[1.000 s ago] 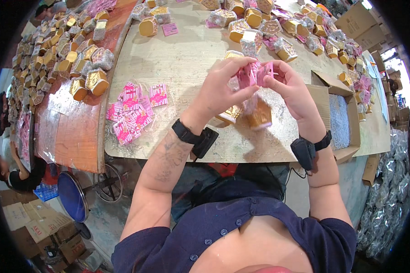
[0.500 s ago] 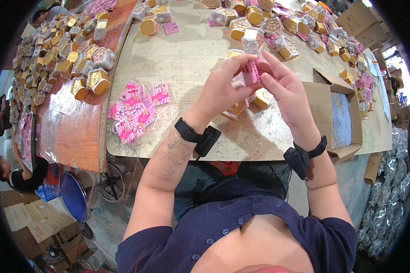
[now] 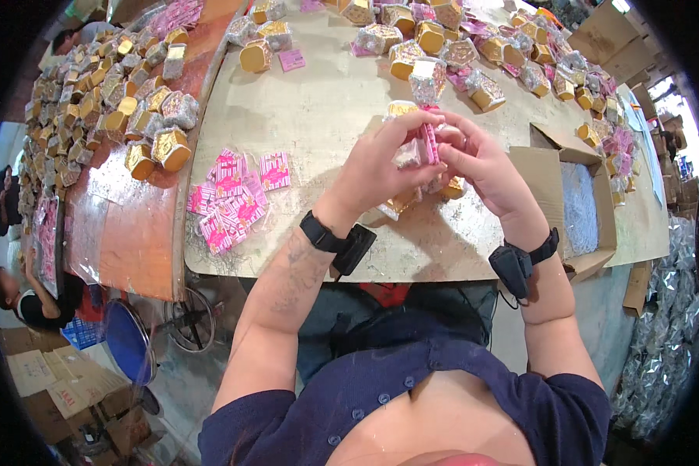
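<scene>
Above the middle of the table, a thin pink card (image 3: 429, 145) is held nearly edge-on. My left hand (image 3: 384, 159) pinches it between thumb and fingers. From the other side my right hand (image 3: 485, 167) has bent fingers and a thumb closed at the same card; its exact grip is partly hidden. Beneath my hands lie gold pieces in clear wrap (image 3: 400, 203), largely covered by them. A wrapped gold-and-silver piece (image 3: 427, 80) stands just beyond my fingertips. Left of my left hand is a loose pile of pink-and-white striped cards (image 3: 229, 206), several with thin strings.
An open cardboard box (image 3: 542, 186) with pale blue strands (image 3: 580, 206) stands at the right. Many wrapped gold pieces (image 3: 485, 89) crowd the far side. More cover the orange-brown table (image 3: 128, 233) at left, where other people sit. Silvery plastic (image 3: 660, 342) hangs at the right.
My right thumb and fingers have come closer to the pink card. The card has turned more edge-on. The rest of the table looks the same.
</scene>
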`<state>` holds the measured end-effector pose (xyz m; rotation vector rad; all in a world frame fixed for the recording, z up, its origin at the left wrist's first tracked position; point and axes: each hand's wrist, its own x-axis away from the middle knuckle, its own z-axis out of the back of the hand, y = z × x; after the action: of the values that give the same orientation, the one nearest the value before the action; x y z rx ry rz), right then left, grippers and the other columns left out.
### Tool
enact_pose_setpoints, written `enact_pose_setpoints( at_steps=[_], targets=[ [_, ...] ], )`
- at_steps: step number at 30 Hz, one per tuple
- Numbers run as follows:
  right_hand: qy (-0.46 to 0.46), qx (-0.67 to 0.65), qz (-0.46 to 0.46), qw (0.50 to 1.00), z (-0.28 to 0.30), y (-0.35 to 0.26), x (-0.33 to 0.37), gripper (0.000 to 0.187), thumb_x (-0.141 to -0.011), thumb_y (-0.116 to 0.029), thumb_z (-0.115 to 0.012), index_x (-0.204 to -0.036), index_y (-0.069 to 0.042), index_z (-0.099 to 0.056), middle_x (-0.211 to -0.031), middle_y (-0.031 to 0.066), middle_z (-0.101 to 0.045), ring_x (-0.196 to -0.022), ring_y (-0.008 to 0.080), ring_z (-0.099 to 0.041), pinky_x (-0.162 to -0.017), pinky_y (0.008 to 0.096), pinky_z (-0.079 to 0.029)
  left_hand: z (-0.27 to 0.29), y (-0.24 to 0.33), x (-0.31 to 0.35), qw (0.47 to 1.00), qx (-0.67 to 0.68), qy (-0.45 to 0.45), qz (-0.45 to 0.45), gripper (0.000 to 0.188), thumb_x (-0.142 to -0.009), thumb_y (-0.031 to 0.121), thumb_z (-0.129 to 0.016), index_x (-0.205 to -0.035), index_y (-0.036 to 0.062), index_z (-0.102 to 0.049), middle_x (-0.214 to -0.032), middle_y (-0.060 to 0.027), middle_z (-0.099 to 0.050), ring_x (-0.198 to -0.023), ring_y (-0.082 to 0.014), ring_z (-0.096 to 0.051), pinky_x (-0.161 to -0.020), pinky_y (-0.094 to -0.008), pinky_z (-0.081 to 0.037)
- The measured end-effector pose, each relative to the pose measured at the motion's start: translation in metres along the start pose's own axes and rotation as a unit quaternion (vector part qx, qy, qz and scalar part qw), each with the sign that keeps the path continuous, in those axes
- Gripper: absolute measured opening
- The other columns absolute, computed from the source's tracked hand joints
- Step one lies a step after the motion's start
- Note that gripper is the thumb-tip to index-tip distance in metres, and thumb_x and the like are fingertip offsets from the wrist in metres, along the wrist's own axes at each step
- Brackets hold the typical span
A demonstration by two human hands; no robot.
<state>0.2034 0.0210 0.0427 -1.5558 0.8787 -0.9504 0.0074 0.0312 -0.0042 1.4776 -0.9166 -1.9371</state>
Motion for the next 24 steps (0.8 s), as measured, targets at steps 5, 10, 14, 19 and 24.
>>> enact_pose_setpoints(
  at_steps=[5,10,14,19,24],
  targets=[
    [-0.024,-0.027,-0.018,0.999,0.004,-0.001,0.002,0.053,-0.094,-0.018,-0.068,-0.140,-0.004,-0.046,-0.112,0.0079,-0.062,-0.087,0.0117,-0.062,-0.067,0.0262,-0.053,-0.001,0.002,-0.001,0.999,0.017,-0.032,-0.027,0.061,-0.075,0.013,-0.083,-0.128,0.0083,-0.055,-0.120,-0.0127,-0.065,-0.108,-0.0275,-0.065,-0.093,-0.0366,-0.053],
    [0.019,0.018,0.012,1.000,0.004,0.005,0.003,0.053,-0.093,-0.010,-0.061,-0.141,-0.001,-0.042,-0.109,0.0091,-0.059,-0.084,0.0127,-0.062,-0.068,0.0267,-0.053,-0.005,-0.002,0.001,0.998,-0.012,-0.057,-0.013,0.059,-0.077,0.017,-0.082,-0.129,0.0094,-0.054,-0.120,-0.0139,-0.065,-0.108,-0.0304,-0.065,-0.091,-0.0379,-0.053],
    [0.046,0.021,0.014,0.999,-0.001,0.006,0.003,0.054,-0.091,-0.009,-0.056,-0.142,0.000,-0.040,-0.108,0.0092,-0.057,-0.083,0.0129,-0.061,-0.070,0.0268,-0.053,-0.006,-0.002,0.003,0.998,-0.015,-0.053,0.014,0.060,-0.078,0.018,-0.081,-0.130,0.0103,-0.054,-0.119,-0.0145,-0.065,-0.108,-0.0305,-0.065,-0.089,-0.0385,-0.053],
    [0.089,0.010,0.044,0.995,0.002,0.010,0.001,0.054,-0.092,-0.011,-0.055,-0.142,-0.001,-0.039,-0.108,0.0093,-0.056,-0.086,0.0123,-0.060,-0.073,0.0263,-0.053,-0.003,0.003,0.000,0.998,-0.037,-0.043,0.017,0.060,-0.077,0.019,-0.082,-0.130,0.0114,-0.054,-0.120,-0.0139,-0.065,-0.108,-0.0306,-0.065,-0.089,-0.0382,-0.053],
    [0.030,-0.099,-0.009,0.995,-0.007,-0.008,0.009,0.054,-0.093,-0.014,-0.058,-0.143,-0.005,-0.038,-0.114,0.0087,-0.057,-0.087,0.0107,-0.059,-0.072,0.0253,-0.052,0.003,0.004,0.001,0.996,-0.073,-0.041,0.012,0.060,-0.076,0.019,-0.081,-0.130,0.0117,-0.055,-0.122,-0.0130,-0.065,-0.110,-0.0312,-0.065,-0.090,-0.0381,-0.052]
  ],
)
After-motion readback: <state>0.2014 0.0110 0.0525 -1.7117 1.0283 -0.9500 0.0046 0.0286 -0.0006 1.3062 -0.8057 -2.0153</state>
